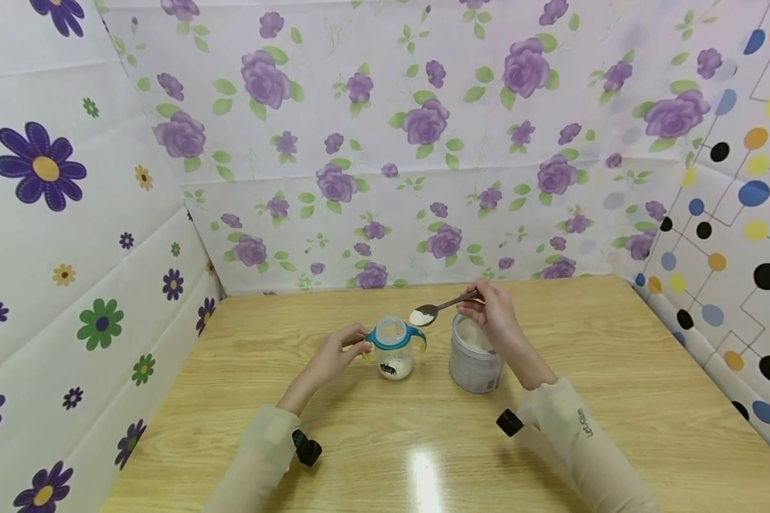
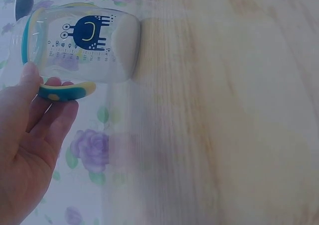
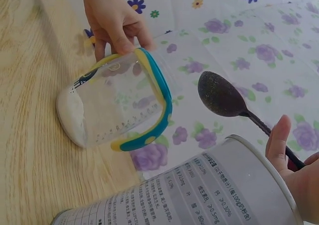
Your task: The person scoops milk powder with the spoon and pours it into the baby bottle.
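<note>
Both hands are busy over the wooden surface (image 1: 616,370). The left hand (image 1: 334,356) has thumb and fingers closed on a yellow-and-teal side handle of the clear cup (image 1: 394,349), which stands upright near the middle with its open mouth facing up; holding the handle probably keeps the light cup from shifting or tipping. A layer of white powder (image 2: 127,48) already lies in the bottom of the cup. The right hand (image 1: 494,313) pinches the end of a spoon (image 1: 436,310) and holds it in the air just above and to the right of the cup's rim. The spoon lies roughly level, its long axis running across from the hand on the right towards the cup on the left, bowl end leading. The bowl faces up and carries a small heap of white powder, so the level hold seems meant to keep it from spilling. Just beside the cup, under the right hand, stands an open grey tin (image 1: 475,360) of powder, close enough for short trips between the two.
</note>
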### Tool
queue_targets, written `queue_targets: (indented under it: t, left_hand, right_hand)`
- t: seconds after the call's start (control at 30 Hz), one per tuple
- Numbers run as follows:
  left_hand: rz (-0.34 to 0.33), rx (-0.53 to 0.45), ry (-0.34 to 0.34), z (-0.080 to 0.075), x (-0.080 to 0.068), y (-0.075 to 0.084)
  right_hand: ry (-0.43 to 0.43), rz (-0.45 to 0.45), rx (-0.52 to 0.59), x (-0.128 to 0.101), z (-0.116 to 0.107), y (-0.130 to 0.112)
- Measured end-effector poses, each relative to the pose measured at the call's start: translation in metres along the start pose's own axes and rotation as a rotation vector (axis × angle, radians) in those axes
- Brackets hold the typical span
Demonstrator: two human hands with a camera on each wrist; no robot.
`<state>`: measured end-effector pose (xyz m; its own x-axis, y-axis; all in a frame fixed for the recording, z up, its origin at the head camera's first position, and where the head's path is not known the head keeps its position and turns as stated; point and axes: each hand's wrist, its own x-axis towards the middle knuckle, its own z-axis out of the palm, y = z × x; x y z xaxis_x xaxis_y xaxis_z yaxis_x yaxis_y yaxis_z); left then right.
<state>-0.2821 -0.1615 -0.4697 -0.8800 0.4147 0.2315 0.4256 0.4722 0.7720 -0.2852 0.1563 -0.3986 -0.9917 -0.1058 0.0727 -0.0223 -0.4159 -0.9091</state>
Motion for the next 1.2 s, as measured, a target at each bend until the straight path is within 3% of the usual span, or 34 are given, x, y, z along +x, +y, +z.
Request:
queue_targets:
  t: [1.2]
  left_hand:
    - [-0.015,-0.017,-0.015,0.000,0.001,-0.002]
  right_hand:
    - [-0.137,-0.017,-0.015,-0.004,0.016,0.006]
